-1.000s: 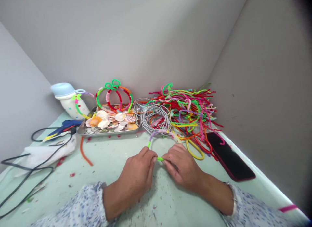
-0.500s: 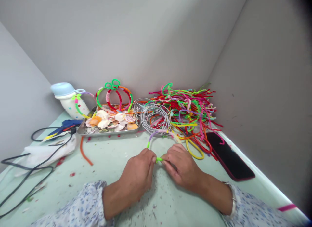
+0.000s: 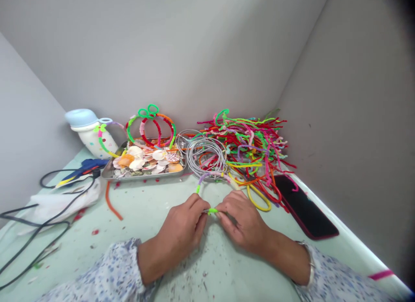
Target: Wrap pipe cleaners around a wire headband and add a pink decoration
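The left hand and right hand face each other, their fingers closed on a green pipe cleaner, pinching it from both sides to steady it above the bench, before the wire coils.

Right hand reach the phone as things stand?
Probably yes: the right hand sits near the black phone, with only pale green tabletop between, though it's pinching a green pipe cleaner.
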### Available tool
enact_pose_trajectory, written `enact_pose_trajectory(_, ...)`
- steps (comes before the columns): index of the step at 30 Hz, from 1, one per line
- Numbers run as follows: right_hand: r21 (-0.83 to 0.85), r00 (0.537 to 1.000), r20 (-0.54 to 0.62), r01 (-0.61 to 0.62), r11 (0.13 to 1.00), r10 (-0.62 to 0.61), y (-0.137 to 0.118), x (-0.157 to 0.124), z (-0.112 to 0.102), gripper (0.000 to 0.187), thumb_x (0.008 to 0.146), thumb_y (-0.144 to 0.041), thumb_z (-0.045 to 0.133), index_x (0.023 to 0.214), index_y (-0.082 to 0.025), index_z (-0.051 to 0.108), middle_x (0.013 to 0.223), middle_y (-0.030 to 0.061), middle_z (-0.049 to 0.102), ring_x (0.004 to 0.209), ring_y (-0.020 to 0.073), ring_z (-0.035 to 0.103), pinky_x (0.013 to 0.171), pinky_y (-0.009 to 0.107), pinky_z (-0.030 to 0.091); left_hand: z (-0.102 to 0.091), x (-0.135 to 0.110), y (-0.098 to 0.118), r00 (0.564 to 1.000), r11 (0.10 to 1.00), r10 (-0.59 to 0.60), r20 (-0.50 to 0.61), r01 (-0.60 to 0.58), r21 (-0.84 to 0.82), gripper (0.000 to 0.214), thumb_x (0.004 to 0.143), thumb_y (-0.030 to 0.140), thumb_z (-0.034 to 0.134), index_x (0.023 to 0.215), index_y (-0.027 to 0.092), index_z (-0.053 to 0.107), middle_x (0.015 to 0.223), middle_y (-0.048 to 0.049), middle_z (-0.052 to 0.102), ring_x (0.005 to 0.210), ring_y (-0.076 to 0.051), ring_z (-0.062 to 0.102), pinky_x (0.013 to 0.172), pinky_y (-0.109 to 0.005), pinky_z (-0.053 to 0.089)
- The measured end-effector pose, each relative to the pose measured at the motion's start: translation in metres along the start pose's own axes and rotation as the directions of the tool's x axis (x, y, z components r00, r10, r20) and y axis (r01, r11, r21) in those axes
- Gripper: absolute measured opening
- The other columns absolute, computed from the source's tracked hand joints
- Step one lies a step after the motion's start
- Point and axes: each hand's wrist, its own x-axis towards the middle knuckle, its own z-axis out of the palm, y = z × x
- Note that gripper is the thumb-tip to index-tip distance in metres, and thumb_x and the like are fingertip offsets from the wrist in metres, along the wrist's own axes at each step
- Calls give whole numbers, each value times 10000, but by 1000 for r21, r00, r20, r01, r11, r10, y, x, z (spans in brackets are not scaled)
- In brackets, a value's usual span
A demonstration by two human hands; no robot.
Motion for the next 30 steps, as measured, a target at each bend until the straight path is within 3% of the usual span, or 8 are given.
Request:
enact_pose_trajectory(6,13,1000,-6,-14,1000,14,0,-1,1,87,878,-131,490,891,-176,563,748,35,590,731,185,498,719,358,368,3,0,-7,997,995,69,-38,-66,76,130,932,161,451,971,201,569,886,-32,584,737,-159,595,637,-254,463)
enact_pose_trajectory(12,12,1000,-7,-10,1000,10,-1,0,0,97,887,-140,477,898,-181,564,748,34,589,726,184,495,716,359,370,3,-1,-8,997,996,64,-46,-61,69,139,944,186,449,981,200,582,894,-37,602,739,-149,600,646,-244,472)
enact_pose_trajectory(23,7,1000,14,3,1000,-3,0,1,-1,93,885,-135,480,885,-177,563,748,38,588,726,187,493,722,359,366,-2,0,-4,999,999,43,-31,-43,0,167,942,194,454,933,180,620,841,-44,604,725,-151,584,639,-243,450)
enact_pose_trajectory(30,4,1000,26,15,1000,-15,-1,1,-1,106,886,-137,466,873,-178,562,746,39,590,727,187,497,723,362,371,-6,1,1,999,991,-4,-51,-3,-137,157,923,185,487,836,172,617,772,-20,559,691,-134,539,614,-235,400)
